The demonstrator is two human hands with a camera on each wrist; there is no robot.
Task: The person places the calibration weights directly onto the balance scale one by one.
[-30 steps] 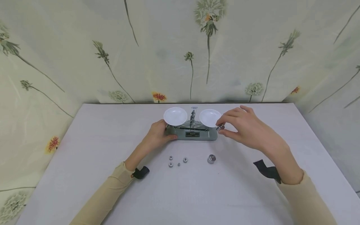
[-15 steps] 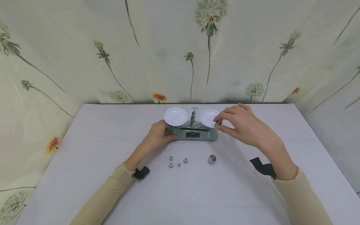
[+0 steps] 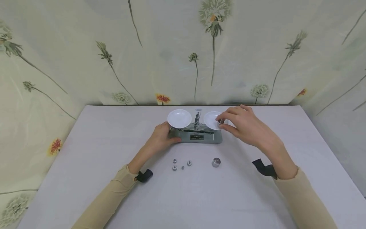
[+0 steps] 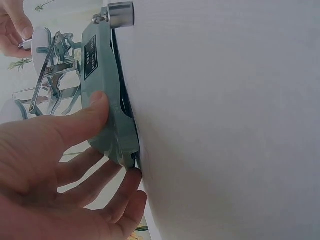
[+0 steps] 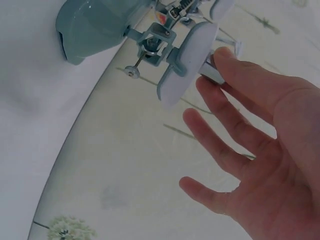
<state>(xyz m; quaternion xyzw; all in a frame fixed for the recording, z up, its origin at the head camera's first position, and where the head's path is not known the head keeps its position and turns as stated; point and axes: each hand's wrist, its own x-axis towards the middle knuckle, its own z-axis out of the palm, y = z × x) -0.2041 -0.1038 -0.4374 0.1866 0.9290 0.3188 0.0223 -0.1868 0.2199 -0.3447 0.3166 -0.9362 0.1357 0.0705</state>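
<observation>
A balance scale [image 3: 197, 137] with a grey-green base and two white pans stands toward the back of the table. My left hand [image 3: 160, 136] holds the left end of its base, thumb on the front; in the left wrist view the fingers [image 4: 120, 192] reach round the end. With thumb and fingertips, my right hand [image 3: 243, 125] pinches a small metal weight [image 3: 221, 121] at the right pan [image 3: 211, 119]. The right wrist view shows this weight [image 5: 212, 73] close against the pan's face; whether it touches, I cannot tell. The left pan [image 3: 179, 118] holds nothing.
In front of the scale stands a larger metal weight [image 3: 216, 162]. Left of it are several smaller weights, one of them [image 3: 189, 163] nearest to it. A flowered cloth [image 3: 160, 63] hangs behind the table [image 3: 200, 200].
My right hand has moved left with the weight, from beside the right pan's edge to over the pan. My left hand stays on the scale's base.
</observation>
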